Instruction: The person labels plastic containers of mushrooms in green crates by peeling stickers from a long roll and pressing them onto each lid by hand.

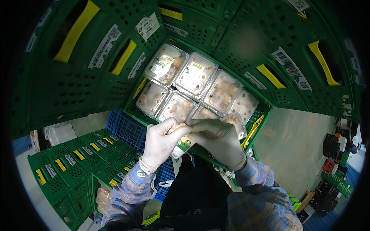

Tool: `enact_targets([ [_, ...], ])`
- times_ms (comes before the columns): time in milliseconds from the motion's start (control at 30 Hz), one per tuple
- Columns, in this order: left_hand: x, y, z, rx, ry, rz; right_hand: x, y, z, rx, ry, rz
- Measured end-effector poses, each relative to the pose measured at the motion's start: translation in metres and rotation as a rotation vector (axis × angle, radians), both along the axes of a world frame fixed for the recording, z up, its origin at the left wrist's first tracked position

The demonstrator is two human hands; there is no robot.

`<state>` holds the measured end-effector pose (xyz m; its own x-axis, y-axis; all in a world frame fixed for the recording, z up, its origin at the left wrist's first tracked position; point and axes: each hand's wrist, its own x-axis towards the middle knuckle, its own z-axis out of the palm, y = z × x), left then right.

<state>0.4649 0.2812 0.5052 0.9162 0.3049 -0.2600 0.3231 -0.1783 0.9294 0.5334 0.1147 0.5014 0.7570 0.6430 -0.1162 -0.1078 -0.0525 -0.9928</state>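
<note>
My left hand (164, 141), in a white glove, pinches a white and green printed label strip (184, 145). My right hand (221, 141), gloved too, meets it at the fingertips and grips the strip's upper end, which the fingers partly hide. Both hands are over the near side of a green plastic crate (261, 127). Inside are several clear plastic clamshell boxes with pale, brownish mushroom-like food, some stacked on others. Two upper boxes, one at the far left (166, 65) and one beside it (196, 75), bear printed labels. A box to their right (222, 92) shows no label.
Tall stacks of green crates with yellow handles rise at the left (86, 83) and right (260, 57). A blue plastic pallet (125, 127) lies below. More green crates (69, 161) stand lower left. Dark crates (321, 196) are at the far right, across the floor (297, 138).
</note>
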Motion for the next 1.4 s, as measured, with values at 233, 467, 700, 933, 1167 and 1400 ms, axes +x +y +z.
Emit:
enact_targets([
  [233,-0.027,0.001,-0.029,-0.141,0.288,-0.192,0.069,-0.05,-0.012,-0.209,0.082,-0.315],
  [467,-0.017,0.0,-0.026,-0.557,0.127,-0.036,-0.015,-0.01,-0.015,0.054,0.316,-0.076],
  [700,-0.024,-0.003,-0.03,-0.166,0.267,-0.077,0.016,-0.044,-0.046,-0.284,0.001,-0.184],
  [933,-0.037,0.013,-0.035,-0.791,0.275,-0.093,0.132,-0.074,-0.123,-0.674,-0.31,-0.193],
  [1167,-0.037,0.032,-0.027,-0.658,0.236,-0.165,0.129,-0.045,-0.142,-1.171,-0.77,-0.334],
  [1400,-0.022,0.002,-0.001,-0.467,0.153,-0.069,0.03,-0.042,-0.057,-0.306,-0.055,0.0],
])
